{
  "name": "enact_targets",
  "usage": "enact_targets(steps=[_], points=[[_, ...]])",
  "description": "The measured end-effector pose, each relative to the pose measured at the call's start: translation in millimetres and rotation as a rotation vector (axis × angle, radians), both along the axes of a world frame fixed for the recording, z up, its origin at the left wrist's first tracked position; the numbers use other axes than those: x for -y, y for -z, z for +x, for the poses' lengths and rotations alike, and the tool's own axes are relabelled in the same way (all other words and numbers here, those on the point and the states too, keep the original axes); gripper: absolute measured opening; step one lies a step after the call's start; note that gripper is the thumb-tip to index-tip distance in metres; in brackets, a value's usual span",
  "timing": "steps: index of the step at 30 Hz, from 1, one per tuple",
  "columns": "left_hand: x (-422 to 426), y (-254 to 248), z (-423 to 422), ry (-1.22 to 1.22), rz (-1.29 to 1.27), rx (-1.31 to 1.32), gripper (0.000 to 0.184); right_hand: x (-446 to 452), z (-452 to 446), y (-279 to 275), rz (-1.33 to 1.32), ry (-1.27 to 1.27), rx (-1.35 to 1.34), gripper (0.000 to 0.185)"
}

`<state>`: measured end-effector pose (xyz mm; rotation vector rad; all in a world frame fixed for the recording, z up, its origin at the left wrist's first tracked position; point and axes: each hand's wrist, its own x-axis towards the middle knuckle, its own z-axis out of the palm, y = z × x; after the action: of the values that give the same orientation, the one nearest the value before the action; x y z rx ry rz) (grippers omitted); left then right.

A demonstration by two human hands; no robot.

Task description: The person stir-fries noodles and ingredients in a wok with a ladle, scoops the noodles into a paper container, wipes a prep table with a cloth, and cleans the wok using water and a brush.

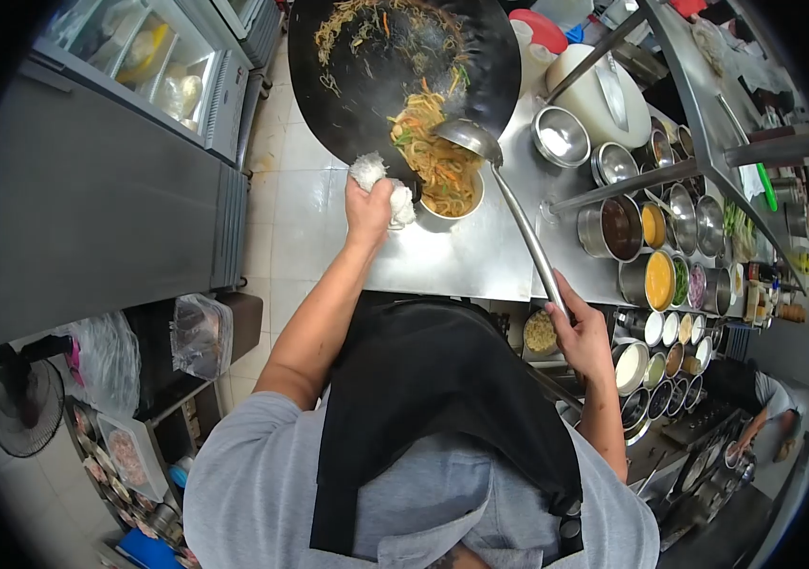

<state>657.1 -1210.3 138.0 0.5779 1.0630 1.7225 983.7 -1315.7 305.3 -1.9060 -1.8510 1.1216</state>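
Observation:
My left hand (369,211) is wrapped round a white cloth (402,204) at the near edge of a large black wok (333,119); the cloth hides the wok's handle. The wok is tilted towards a white bowl (461,218) on the steel counter. Noodles with vegetables (418,133) lie from the wok's lip down into the bowl. My right hand (582,327) grips the long handle of a metal ladle (527,232), whose head rests over the noodles at the wok's edge.
Metal bowls (561,136) and pots of sauces (610,228) line the counter's right side. A white tub with a cleaver (611,90) stands behind them, below a steel shelf frame (703,114). Fridges are at left. Another person (769,408) bends over pans at far right.

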Motion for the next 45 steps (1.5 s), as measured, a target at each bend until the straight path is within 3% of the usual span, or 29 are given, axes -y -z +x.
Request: enact_targets(steps=[2, 6, 10, 13, 16, 20, 22, 25, 33, 38, 45], points=[[0, 2, 3, -0.007, 0.015, -0.008, 0.038, 9, 3, -6, -0.088, 0.011, 0.038, 0.05], [0, 4, 0, 0.025, 0.029, -0.058, 0.037, 32, 14, 11, 0.047, 0.037, -0.08, 0.049], [-3, 8, -1, 0.021, -0.033, -0.026, 0.038, 46, 16, 7, -0.113, 0.12, -0.097, 0.048], [-8, 18, -3, 0.014, 0.0, -0.066, 0.038, 55, 21, 12, 0.072, 0.049, -0.152, 0.048], [-9, 9, -2, 0.03, 0.009, -0.052, 0.038, 56, 19, 9, -0.051, 0.166, -0.162, 0.047], [-9, 7, -4, 0.043, 0.023, -0.024, 0.038, 30, -6, 46, 0.007, 0.205, -0.115, 0.048], [-10, 4, -3, 0.059, 0.032, -0.027, 0.038, 16, -17, 69, 0.22, 0.117, -0.11, 0.049], [-6, -6, -1, 0.017, 0.047, -0.025, 0.038, 8, -37, 73, 0.113, 0.152, -0.065, 0.049], [-13, 3, -8, 0.081, 0.052, -0.032, 0.037, 56, -26, 17, 0.019, 0.1, -0.031, 0.049], [-18, 15, -11, 0.08, 0.036, -0.061, 0.037, 75, 0, 14, 0.075, 0.095, -0.076, 0.048], [-10, -4, -8, 0.091, 0.021, -0.047, 0.035, -26, -51, 49, 0.264, 0.042, 0.072, 0.048]])
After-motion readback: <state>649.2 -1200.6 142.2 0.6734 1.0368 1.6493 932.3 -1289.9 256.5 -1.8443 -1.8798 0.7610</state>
